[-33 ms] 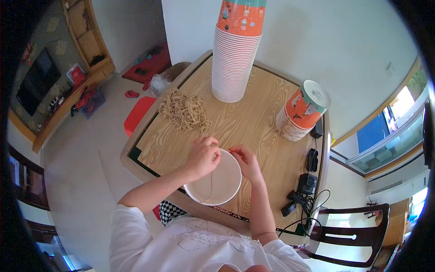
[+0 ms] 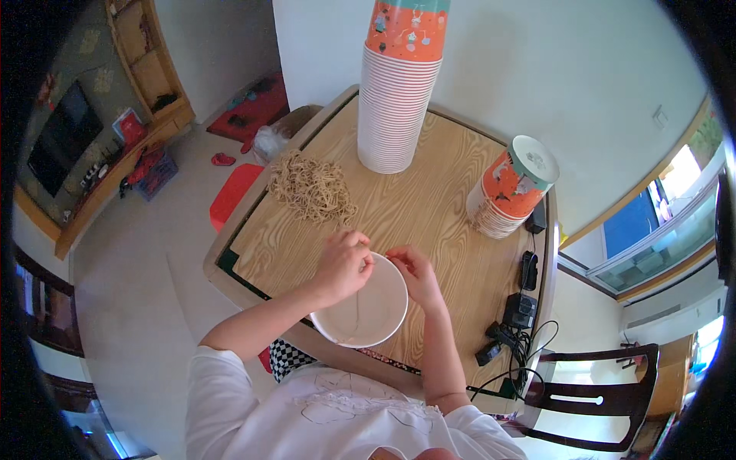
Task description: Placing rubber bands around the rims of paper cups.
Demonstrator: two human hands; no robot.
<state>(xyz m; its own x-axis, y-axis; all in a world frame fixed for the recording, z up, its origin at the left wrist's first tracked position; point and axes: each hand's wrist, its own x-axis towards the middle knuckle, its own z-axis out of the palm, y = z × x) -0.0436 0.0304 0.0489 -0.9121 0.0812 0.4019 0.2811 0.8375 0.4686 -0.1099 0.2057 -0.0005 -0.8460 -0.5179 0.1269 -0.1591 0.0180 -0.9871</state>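
Note:
A white paper bucket (image 2: pixel 383 314) stands at the near edge of the wooden table, its open top toward me. My left hand (image 2: pixel 345 267) is over its far-left rim, fingers pinched on a thin beige string (image 2: pixel 357 310) that hangs down inside. On the far-right side, my right hand (image 2: pixel 418 277) has its thumb and fingers closed at the rim; whether string is between them too is hidden. A loose heap of beige strings (image 2: pixel 310 188) lies beyond my left hand.
A tall stack of paper buckets (image 2: pixel 395 107) rises at the back of the table (image 2: pixel 452 180). To the right stands a shorter orange stack (image 2: pixel 510 188) with strings at its lower side. Black adapters and cables (image 2: pixel 520 313) lie along the right edge, near a dark chair (image 2: pixel 594 399).

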